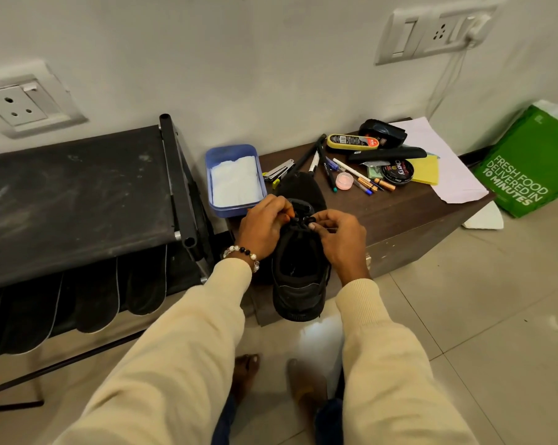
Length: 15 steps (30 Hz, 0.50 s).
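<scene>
A black shoe (298,277) lies on the near corner of a low brown table (399,216), heel toward me and overhanging the edge. Both hands are on its black laces (300,221) at the top of the tongue. My left hand (265,224), with a bead bracelet on the wrist, pinches a lace end from the left. From the right, my right hand (338,234) pinches the other lace end. The knot itself is partly hidden by my fingers.
A blue tray (236,179) with white cloth sits behind the shoe. Pens, a stapler (279,173), a polish tin (398,171), a brush and papers crowd the table's far side. A black shoe rack (78,200) stands left, a green bag (525,168) right.
</scene>
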Tool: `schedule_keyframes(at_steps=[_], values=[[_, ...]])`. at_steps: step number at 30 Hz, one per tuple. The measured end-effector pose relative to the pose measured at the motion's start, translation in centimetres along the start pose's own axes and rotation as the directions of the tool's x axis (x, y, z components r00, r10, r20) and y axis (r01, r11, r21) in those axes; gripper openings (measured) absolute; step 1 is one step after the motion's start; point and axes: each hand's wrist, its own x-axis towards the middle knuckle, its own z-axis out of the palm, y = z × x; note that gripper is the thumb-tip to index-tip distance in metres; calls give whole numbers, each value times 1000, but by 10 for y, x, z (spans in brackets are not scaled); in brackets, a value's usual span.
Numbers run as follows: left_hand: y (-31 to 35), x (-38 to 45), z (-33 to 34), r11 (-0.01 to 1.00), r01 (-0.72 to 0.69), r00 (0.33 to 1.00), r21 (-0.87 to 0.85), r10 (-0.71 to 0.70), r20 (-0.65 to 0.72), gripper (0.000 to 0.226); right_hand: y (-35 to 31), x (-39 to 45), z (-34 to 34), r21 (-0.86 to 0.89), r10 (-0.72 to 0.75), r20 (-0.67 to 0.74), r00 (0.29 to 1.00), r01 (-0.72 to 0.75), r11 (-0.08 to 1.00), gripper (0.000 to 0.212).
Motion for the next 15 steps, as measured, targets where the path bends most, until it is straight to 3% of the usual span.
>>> schedule_keyframes(at_steps=[5,11,15], values=[[-3,-2,-3,996,-4,1000,-94,3,-14,13,-1,1,3,-34,1,-31,1000,-2,999,7],[5,-1,5,979,-64,993,194,82,-84,12,-2,-1,5,-44,-3,-52,999,0,999,4],[9,-3,4,966,-77,994,246,92,-53,19,-1,-1,13,-67,14,-79,997,-19,998,7]])
